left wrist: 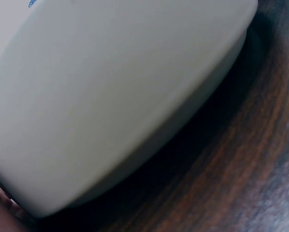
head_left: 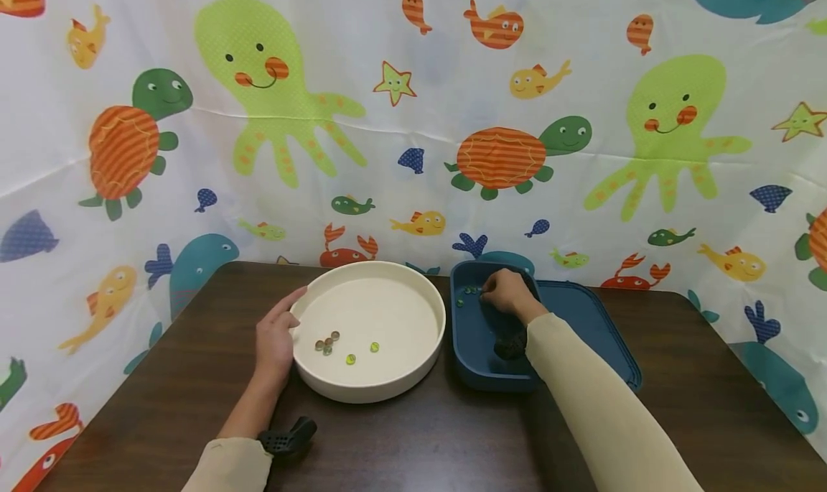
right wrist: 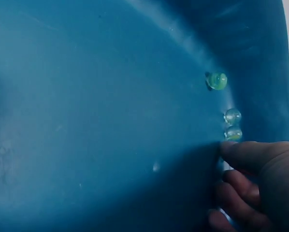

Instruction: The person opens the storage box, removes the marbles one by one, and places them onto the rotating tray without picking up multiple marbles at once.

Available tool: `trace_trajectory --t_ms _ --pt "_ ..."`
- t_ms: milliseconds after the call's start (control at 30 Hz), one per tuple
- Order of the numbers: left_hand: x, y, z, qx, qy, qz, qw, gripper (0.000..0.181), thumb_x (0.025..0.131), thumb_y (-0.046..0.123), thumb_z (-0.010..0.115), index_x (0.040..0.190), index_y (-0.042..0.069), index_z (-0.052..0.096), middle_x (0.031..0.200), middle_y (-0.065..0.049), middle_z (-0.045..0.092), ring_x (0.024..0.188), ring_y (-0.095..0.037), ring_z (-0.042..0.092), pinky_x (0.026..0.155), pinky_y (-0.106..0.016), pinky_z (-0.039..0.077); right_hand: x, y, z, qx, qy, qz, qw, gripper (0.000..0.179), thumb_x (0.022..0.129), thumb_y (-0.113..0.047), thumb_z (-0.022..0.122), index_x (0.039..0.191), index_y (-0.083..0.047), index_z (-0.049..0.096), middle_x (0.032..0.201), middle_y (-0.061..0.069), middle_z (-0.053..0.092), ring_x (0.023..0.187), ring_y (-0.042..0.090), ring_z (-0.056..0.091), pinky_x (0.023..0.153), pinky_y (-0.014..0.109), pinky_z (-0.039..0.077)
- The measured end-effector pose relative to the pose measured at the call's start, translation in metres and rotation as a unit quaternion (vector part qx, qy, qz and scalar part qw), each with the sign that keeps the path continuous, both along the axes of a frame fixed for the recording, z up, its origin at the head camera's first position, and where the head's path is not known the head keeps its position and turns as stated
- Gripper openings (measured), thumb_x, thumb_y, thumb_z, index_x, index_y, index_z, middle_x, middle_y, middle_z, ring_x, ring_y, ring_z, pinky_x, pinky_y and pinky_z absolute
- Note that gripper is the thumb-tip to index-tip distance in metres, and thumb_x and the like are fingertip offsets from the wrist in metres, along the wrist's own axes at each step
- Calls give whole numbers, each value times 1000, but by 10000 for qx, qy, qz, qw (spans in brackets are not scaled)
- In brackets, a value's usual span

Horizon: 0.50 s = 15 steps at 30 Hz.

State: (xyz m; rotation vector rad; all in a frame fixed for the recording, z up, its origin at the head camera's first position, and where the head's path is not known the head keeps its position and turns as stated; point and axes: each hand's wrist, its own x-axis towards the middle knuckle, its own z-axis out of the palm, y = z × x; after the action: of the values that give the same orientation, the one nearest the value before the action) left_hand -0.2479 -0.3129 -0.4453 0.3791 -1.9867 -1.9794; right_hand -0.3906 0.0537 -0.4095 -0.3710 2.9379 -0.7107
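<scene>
A round cream tray (head_left: 388, 298) stands on the table, its side wall filling much of the left wrist view. My left hand (head_left: 276, 341) holds its left rim, fingers along the outer wall and thumb at the edge. Several small glass marbles (head_left: 351, 359), some yellow-green and some brownish, lie inside at the front left. My right hand (head_left: 507, 292) reaches into a deep blue container (head_left: 491, 377) with its fingers bent near the floor. Beside its thumb, green and clear marbles (right wrist: 233, 117) lie along the container's wall. A glint shows between thumb and fingers; whether they pinch a marble is unclear.
A blue lid (head_left: 581, 319) lies on the brown table (head_left: 388, 449), right of the container and partly behind the right forearm. A white curtain (head_left: 400, 147) with printed sea animals hangs behind the table's far edge. The tray and container stand close side by side.
</scene>
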Motion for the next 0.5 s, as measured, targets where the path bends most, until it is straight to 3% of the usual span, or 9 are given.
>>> trace_trajectory --t_ms 233,500 --pt "0 1 0 23 28 -6 10000 57 90 1 22 141 9 48 152 -5 40 142 -20 32 118 -39 24 2 1 5 -17 105 3 9999 20 88 -16 65 101 -2 71 100 13 71 87 26 67 79 42 56" --pt "1 0 0 38 60 -5 10000 57 90 0 23 140 9 49 151 -5 41 142 -20 33 118 -40 25 7 -2 30 -346 54 291 9990 20 89 -20 63 97 -5 72 89 9 71 71 17 64 64 31 53"
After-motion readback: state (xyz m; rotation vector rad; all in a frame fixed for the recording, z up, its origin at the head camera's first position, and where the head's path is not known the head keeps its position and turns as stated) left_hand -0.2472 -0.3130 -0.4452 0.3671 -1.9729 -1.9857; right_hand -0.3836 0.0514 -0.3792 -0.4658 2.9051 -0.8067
